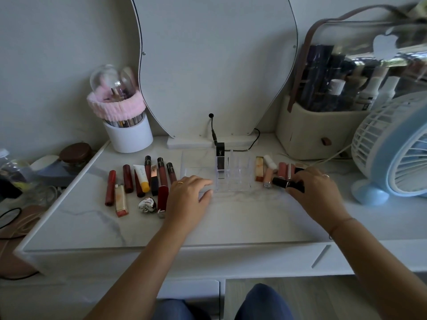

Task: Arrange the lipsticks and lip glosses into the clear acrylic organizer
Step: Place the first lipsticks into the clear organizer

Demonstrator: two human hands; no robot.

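Clear acrylic organizer [233, 179]: one black-capped gloss [220, 158] upright in rear-left slot. Right hand [316, 190] grasps black lipstick [287, 183]; left hand [189, 195] flat, released.

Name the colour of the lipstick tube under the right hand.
Black; the lipstick tube lies sideways under the right hand, clearest in the head view.

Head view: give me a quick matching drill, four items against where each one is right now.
Items:
1. black lipstick tube
2. black-capped gloss
3. silver heart case
4. pink headband

Places:
A. lying on the table left of the left hand
B. wrapped around the brush holder
C. under the right hand
D. standing upright in the acrylic organizer

Pairs: 1-C, 2-D, 3-A, 4-B
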